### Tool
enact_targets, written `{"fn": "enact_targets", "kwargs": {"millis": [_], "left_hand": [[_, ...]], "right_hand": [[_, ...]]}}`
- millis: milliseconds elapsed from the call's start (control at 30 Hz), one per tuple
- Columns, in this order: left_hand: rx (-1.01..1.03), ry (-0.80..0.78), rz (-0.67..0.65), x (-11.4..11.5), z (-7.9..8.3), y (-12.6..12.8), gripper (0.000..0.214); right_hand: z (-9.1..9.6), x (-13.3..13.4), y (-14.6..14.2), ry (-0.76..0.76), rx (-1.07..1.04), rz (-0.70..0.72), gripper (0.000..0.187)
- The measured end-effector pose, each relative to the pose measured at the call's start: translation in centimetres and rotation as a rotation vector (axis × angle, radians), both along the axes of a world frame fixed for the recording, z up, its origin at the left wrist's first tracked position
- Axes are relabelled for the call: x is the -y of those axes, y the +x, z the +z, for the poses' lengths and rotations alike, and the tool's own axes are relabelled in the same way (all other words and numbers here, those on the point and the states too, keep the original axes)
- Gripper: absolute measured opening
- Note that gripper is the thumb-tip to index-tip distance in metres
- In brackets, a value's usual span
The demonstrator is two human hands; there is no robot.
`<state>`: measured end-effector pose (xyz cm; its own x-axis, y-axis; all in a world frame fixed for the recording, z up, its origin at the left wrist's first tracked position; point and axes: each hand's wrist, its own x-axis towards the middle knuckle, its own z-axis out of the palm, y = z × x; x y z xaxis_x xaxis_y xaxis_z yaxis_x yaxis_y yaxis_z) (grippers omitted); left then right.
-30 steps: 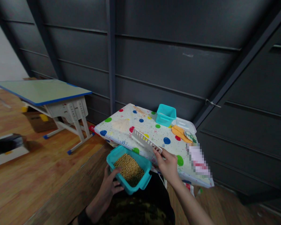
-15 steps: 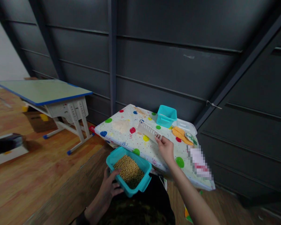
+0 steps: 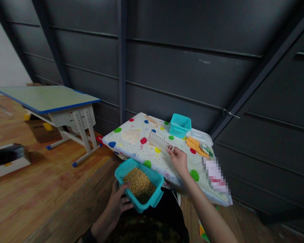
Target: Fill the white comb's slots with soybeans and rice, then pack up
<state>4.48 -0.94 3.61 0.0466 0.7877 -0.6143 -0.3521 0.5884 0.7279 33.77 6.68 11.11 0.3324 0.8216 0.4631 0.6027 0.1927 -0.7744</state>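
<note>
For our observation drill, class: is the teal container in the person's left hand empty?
No: the teal container in the left hand holds tan beans, while the right hand grips a white slotted strip.

Bare forearms [image 3: 205, 211], black and dark camouflage clothing [image 3: 152, 227]

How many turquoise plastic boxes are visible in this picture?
2. The bean-filled box is held by the left hand, in front of the table. The second box stands on the table's far side, near the wall.
</note>
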Motion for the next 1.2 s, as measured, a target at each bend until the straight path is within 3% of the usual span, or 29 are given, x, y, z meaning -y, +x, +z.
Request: {"fn": "enact_targets", "kwargs": {"millis": [267, 467, 767, 1200], "left_hand": [[-0.024, -0.009, 0.009, -0.2, -0.1, 0.1, 0.065], [-0.018, -0.042, 0.015, -0.3, 0.6, 0.2, 0.064], [-0.025, -0.022, 0.008, -0.3, -0.1, 0.1, 0.062], [-0.021, -0.033, 0.015, -0.2, 1.0, 0.2, 0.059]], "right_hand": [[0.5, -0.3, -0.3, -0.027, -0.023, 0.087, 0.05], [0.4, -0.5, -0.3, -0.021, -0.04, 0.082, 0.047], [1.1, -0.9, 0.1, 0.023, -0.12, 0.033, 0.045], [0.5, -0.7, 0.1, -0.018, -0.045, 0.072, 0.045]]}}
